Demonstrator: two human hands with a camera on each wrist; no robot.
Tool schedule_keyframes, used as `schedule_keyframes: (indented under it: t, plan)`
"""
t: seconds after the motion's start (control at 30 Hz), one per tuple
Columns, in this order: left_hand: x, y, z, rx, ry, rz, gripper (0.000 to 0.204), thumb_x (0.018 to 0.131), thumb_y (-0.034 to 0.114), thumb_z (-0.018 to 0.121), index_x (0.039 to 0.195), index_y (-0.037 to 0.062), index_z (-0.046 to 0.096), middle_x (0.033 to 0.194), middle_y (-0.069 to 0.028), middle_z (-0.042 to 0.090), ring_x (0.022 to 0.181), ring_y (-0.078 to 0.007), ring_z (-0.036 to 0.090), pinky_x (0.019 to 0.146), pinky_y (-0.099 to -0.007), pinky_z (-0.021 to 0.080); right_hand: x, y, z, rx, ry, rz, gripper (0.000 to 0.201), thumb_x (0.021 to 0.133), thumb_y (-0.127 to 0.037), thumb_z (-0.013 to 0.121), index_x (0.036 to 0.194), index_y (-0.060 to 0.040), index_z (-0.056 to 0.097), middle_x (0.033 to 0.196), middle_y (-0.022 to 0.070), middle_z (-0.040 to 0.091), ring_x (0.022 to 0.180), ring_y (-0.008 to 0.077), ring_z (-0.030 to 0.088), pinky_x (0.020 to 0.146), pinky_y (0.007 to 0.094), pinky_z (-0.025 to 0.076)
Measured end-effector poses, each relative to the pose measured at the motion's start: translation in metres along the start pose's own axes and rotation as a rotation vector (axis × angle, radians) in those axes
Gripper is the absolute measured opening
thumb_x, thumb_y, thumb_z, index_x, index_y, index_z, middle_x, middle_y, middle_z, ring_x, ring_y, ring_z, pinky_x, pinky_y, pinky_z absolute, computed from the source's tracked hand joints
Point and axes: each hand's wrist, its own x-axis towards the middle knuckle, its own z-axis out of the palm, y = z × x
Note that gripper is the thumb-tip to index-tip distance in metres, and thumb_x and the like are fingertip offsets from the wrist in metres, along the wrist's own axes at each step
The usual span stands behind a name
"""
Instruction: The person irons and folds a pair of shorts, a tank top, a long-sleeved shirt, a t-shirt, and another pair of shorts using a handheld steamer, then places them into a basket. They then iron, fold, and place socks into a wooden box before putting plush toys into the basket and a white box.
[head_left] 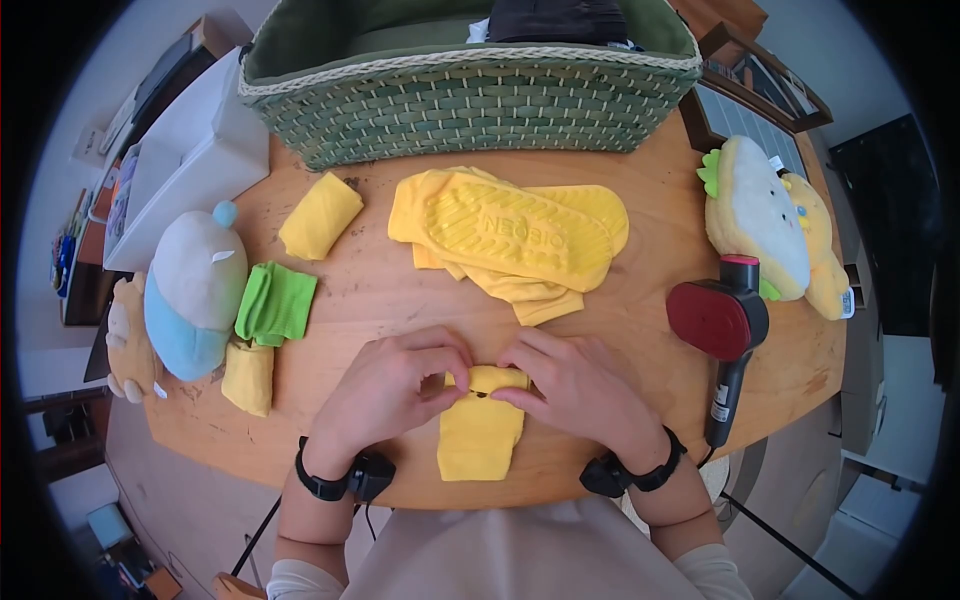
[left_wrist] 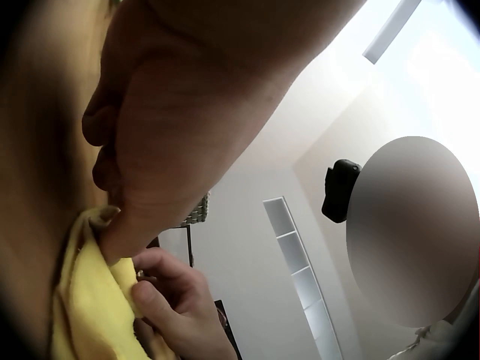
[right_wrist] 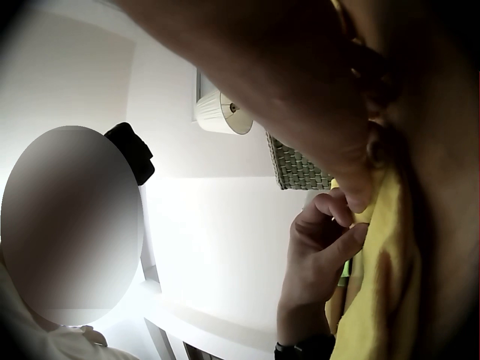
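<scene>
A yellow sock lies on the wooden table near its front edge, its far end folded over into a short roll. My left hand pinches the left end of that roll between thumb and fingers, and my right hand pinches the right end. In the left wrist view the sock's cloth bunches under the left fingertips. Beyond the hands is a loose pile of yellow socks with raised lettering on the top sole. At left lie a folded yellow bundle, folded green socks and another yellow bundle.
A green woven basket with dark cloth inside stands at the back. Plush toys sit at the left edge beside a white bin. At right are more plush toys and a dark red and black handheld device.
</scene>
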Motion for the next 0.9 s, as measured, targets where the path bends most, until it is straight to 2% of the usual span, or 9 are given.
schedule_keyframes:
  t: [0.1, 0.33, 0.43, 0.5, 0.63, 0.73, 0.8, 0.9]
  plan:
    - [0.0, 0.002, -0.003, 0.011, -0.004, -0.06, 0.019, 0.08, 0.013, 0.08, 0.093, 0.0085, 0.067, 0.093, -0.004, 0.067, 0.061, -0.0193, 0.061, 0.06, -0.0323, 0.05, -0.001, 0.001, -0.001, -0.003, -0.023, -0.004, 0.03, 0.086, -0.034, 0.077, 0.098, -0.0083, 0.067, 0.093, 0.0055, 0.064, 0.077, 0.0302, 0.067, 0.067, 0.0416, 0.052]
    - [0.001, 0.002, -0.004, 0.019, -0.021, -0.057, 0.026, 0.079, 0.018, 0.083, 0.099, 0.0086, 0.069, 0.088, -0.0055, 0.066, 0.062, -0.0193, 0.061, 0.06, -0.0333, 0.05, -0.001, -0.003, 0.001, 0.012, -0.039, -0.025, 0.03, 0.087, -0.032, 0.077, 0.098, -0.008, 0.062, 0.093, 0.0055, 0.063, 0.077, 0.0297, 0.067, 0.066, 0.0412, 0.051]
    - [0.001, 0.0, -0.004, 0.031, -0.066, -0.035, 0.028, 0.078, 0.017, 0.083, 0.102, 0.0092, 0.07, 0.088, -0.0055, 0.066, 0.063, -0.0195, 0.062, 0.061, -0.0338, 0.051, -0.001, -0.006, 0.0, 0.025, -0.063, -0.051, 0.029, 0.085, -0.027, 0.077, 0.097, -0.0077, 0.06, 0.092, 0.0058, 0.062, 0.077, 0.0289, 0.067, 0.064, 0.04, 0.052]
    - [0.0, -0.001, -0.002, 0.026, -0.039, -0.022, 0.027, 0.075, 0.009, 0.083, 0.098, 0.0089, 0.069, 0.087, -0.0029, 0.065, 0.065, -0.0187, 0.058, 0.06, -0.0301, 0.049, 0.001, -0.009, 0.0, -0.033, -0.043, -0.101, 0.029, 0.083, -0.024, 0.078, 0.096, -0.0074, 0.059, 0.09, 0.0056, 0.061, 0.075, 0.0279, 0.067, 0.062, 0.0389, 0.052]
    - [0.001, 0.0, -0.002, 0.068, 0.045, 0.002, 0.027, 0.074, 0.009, 0.083, 0.095, 0.0085, 0.067, 0.088, -0.0037, 0.064, 0.068, -0.0196, 0.06, 0.061, -0.0307, 0.05, 0.002, -0.007, 0.004, -0.146, 0.01, -0.132, 0.027, 0.083, -0.022, 0.078, 0.095, -0.0067, 0.06, 0.089, 0.0048, 0.06, 0.073, 0.0271, 0.066, 0.061, 0.038, 0.052]
    - [0.0, 0.002, -0.004, 0.037, -0.002, -0.014, 0.025, 0.078, 0.015, 0.081, 0.097, 0.0093, 0.066, 0.093, -0.0055, 0.066, 0.066, -0.0216, 0.063, 0.061, -0.0349, 0.05, 0.002, -0.006, 0.005, -0.135, 0.069, -0.196, 0.025, 0.084, -0.021, 0.078, 0.095, -0.0066, 0.061, 0.089, 0.0044, 0.059, 0.073, 0.0264, 0.066, 0.06, 0.0377, 0.051]
    - [0.0, 0.003, -0.006, 0.024, -0.057, -0.025, 0.024, 0.079, 0.015, 0.08, 0.097, 0.0098, 0.065, 0.093, -0.0058, 0.066, 0.069, -0.0237, 0.064, 0.062, -0.0354, 0.05, 0.001, -0.005, 0.0, 0.029, 0.059, -0.205, 0.024, 0.085, -0.021, 0.077, 0.096, -0.0063, 0.062, 0.09, 0.005, 0.059, 0.075, 0.0263, 0.066, 0.06, 0.0374, 0.051]
    - [0.0, 0.002, -0.006, 0.044, -0.054, 0.013, 0.022, 0.078, 0.014, 0.079, 0.096, 0.0105, 0.065, 0.093, -0.006, 0.065, 0.073, -0.0268, 0.064, 0.064, -0.0369, 0.051, 0.0, 0.001, 0.003, 0.083, 0.057, -0.156, 0.024, 0.087, -0.024, 0.076, 0.099, -0.0077, 0.063, 0.091, 0.0058, 0.06, 0.075, 0.0283, 0.066, 0.062, 0.0392, 0.051]
